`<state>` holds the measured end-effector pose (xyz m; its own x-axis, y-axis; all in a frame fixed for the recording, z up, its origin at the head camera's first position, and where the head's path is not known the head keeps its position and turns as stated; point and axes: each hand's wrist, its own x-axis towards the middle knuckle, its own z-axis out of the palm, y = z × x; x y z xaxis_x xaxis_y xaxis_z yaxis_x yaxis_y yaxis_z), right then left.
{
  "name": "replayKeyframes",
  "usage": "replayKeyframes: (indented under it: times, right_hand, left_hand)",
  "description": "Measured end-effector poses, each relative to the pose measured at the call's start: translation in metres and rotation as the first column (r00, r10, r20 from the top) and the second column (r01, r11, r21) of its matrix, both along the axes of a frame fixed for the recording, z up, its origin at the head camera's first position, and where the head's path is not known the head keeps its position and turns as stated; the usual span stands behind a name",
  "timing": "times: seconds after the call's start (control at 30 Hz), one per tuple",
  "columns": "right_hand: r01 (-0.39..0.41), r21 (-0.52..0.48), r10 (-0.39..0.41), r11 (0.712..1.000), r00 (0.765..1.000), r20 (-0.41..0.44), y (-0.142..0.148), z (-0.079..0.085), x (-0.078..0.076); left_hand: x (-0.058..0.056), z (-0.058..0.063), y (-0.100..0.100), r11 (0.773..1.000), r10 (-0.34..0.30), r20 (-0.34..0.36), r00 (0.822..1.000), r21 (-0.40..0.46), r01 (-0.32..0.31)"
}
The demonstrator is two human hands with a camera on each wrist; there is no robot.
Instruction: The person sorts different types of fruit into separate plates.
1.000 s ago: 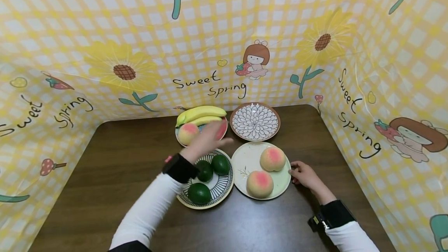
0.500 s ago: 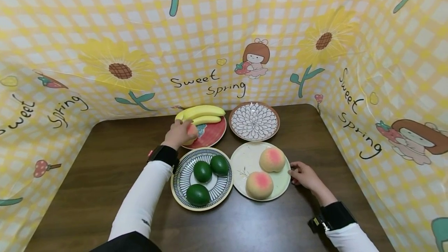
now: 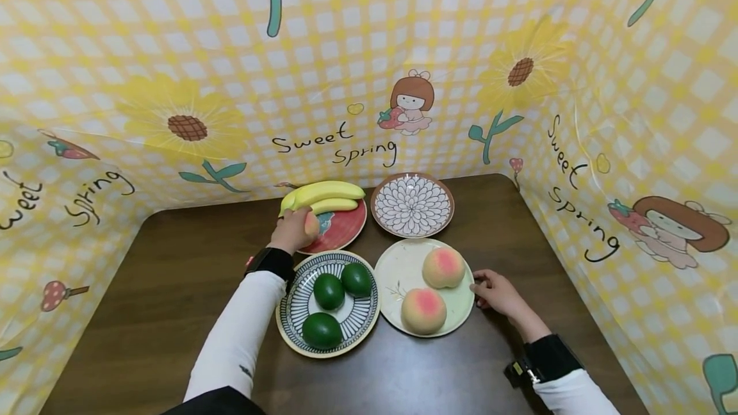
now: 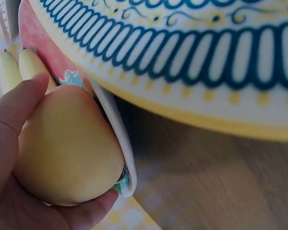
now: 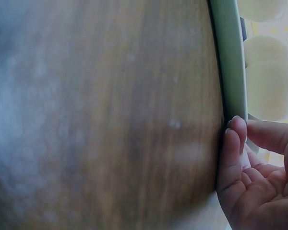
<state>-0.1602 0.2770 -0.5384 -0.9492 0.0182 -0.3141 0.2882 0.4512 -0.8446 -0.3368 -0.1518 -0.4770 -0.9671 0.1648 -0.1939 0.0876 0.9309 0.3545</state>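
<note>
Two curled grips: left hand (image 3: 287,230) around smooth peach (image 4: 74,146), right hand (image 3: 497,294) on green plate (image 3: 398,266).

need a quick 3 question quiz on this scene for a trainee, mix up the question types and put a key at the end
1. Which kind of fruit does the left hand hold?
2. How many green fruits lie on the blue-patterned plate?
a) two
b) three
c) four
3. True or false: the right hand is touching the blue-patterned plate.

Key
1. A peach.
2. b
3. False; it pinches the rim of the pale green plate.
</note>
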Motion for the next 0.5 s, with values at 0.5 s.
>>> replayKeyframes:
  times: [0.5]
  right_hand:
    - [-0.002, -0.014, 0.002, 1.0, 1.0, -0.022, 0.0, -0.001, 0.0]
  left_hand:
    - [0.013, 0.016, 0.012, 0.995, -0.077, -0.075, 0.994, 0.06, 0.082]
